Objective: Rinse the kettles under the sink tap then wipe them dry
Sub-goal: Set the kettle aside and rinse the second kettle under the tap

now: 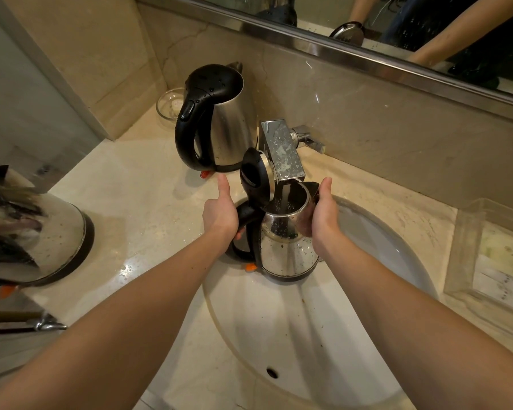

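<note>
A wet steel kettle (283, 247) with a black handle hangs over the white sink basin (293, 335), its lid flipped up. Water runs from the chrome tap (282, 152) into its open mouth. My left hand (219, 214) grips the black handle, thumb raised. My right hand (323, 216) presses against the kettle's right side near the spout. A second steel kettle (219, 119), lid closed, stands on the counter behind, left of the tap. A third kettle (33, 232) lies tilted at the far left.
A small glass dish (169, 103) sits in the back corner beside the second kettle. A clear tray (492, 255) rests on the marble counter (137, 202) at right. A mirror (397, 31) runs along the back wall. A metal bar (27, 325) juts in at lower left.
</note>
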`<state>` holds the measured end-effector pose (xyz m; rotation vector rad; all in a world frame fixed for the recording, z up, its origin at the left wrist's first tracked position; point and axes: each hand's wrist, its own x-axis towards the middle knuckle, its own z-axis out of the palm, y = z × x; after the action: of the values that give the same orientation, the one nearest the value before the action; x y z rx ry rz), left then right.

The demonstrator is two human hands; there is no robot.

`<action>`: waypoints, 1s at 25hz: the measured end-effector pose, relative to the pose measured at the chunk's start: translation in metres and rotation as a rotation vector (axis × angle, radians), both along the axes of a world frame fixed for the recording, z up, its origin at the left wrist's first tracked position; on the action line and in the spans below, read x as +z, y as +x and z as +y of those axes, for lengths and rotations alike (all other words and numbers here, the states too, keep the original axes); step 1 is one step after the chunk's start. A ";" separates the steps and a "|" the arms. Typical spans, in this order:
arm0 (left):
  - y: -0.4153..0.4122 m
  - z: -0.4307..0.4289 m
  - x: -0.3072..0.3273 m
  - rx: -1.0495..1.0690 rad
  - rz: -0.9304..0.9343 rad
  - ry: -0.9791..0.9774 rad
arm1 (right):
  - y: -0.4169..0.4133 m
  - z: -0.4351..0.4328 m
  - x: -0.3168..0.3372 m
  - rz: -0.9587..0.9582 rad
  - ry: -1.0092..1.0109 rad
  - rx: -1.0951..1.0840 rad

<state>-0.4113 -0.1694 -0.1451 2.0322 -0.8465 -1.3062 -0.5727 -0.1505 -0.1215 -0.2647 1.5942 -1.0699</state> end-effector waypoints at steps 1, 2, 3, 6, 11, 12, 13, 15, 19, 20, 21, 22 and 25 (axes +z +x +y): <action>0.000 0.001 0.000 -0.001 0.003 -0.002 | 0.000 0.000 -0.001 0.010 0.002 0.003; 0.000 0.001 0.000 -0.002 0.003 -0.007 | 0.000 0.000 0.000 0.018 0.005 0.003; 0.001 0.001 0.000 -0.003 0.000 -0.014 | 0.000 0.001 0.000 0.017 0.008 0.002; 0.000 0.002 0.001 0.000 -0.001 -0.021 | 0.000 0.002 -0.001 -0.009 0.015 -0.004; -0.003 0.002 0.001 -0.002 -0.012 -0.022 | -0.001 0.000 -0.006 -0.034 0.003 -0.017; -0.003 0.001 0.001 -0.003 -0.011 -0.022 | -0.002 0.000 -0.007 -0.028 0.003 -0.013; -0.003 0.000 -0.001 -0.003 -0.011 -0.023 | -0.002 0.000 -0.009 -0.028 0.006 -0.010; -0.003 0.000 -0.003 0.000 -0.015 -0.023 | -0.003 0.000 -0.011 -0.029 0.016 -0.014; -0.003 0.000 -0.003 0.011 -0.016 -0.030 | -0.003 -0.002 -0.011 -0.021 0.020 -0.005; -0.002 0.000 -0.003 0.009 -0.010 -0.032 | -0.002 -0.003 -0.011 -0.016 0.020 -0.007; -0.002 0.000 -0.004 0.008 -0.009 -0.033 | -0.002 -0.003 -0.011 -0.015 0.018 -0.007; -0.001 0.001 -0.003 0.009 -0.010 -0.033 | -0.002 -0.004 -0.012 -0.018 0.016 -0.009; -0.001 0.001 -0.004 0.009 -0.007 -0.017 | -0.002 -0.006 -0.016 -0.029 -0.002 -0.013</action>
<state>-0.4122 -0.1686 -0.1486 2.0264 -0.8473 -1.2834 -0.5747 -0.1565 -0.1372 -0.2393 1.5711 -1.0802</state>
